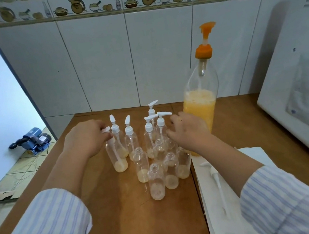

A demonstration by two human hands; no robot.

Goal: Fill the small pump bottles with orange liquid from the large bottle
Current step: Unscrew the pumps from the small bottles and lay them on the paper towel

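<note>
Nearest, striped sleeves at both lower corners, bare brown wooden counter point(139, 230) between them, smooth, with a seam running front to back. Right of the seam, white paper towel point(223, 225) lying flat near the counter's front edge, loose white pump head point(216, 180) with its long tube on top. Mid-counter, tight cluster of small clear plastic bottles, cylindrical, thin pale-orange layer at each bottom; uncapped bottles point(155, 181) in front, capped pump bottles point(130, 138) behind. Left hand point(86, 137) at cluster's left side, fingers curled, pinching a white pump head point(109, 136) seated tilted in leftmost bottle point(118, 159). Right hand point(190, 129) at cluster's right side, fingers curled downward over the bottles; contact cannot tell, nothing clearly gripped. Just behind right hand, large bottle point(200, 99), clear, upright, roughly a third full of orange liquid, orange pump raised. Open counter left of cluster and toward back edge. Far right edge crowded by white appliance point(304, 72). White tiled wall point(100, 64) behind.
</note>
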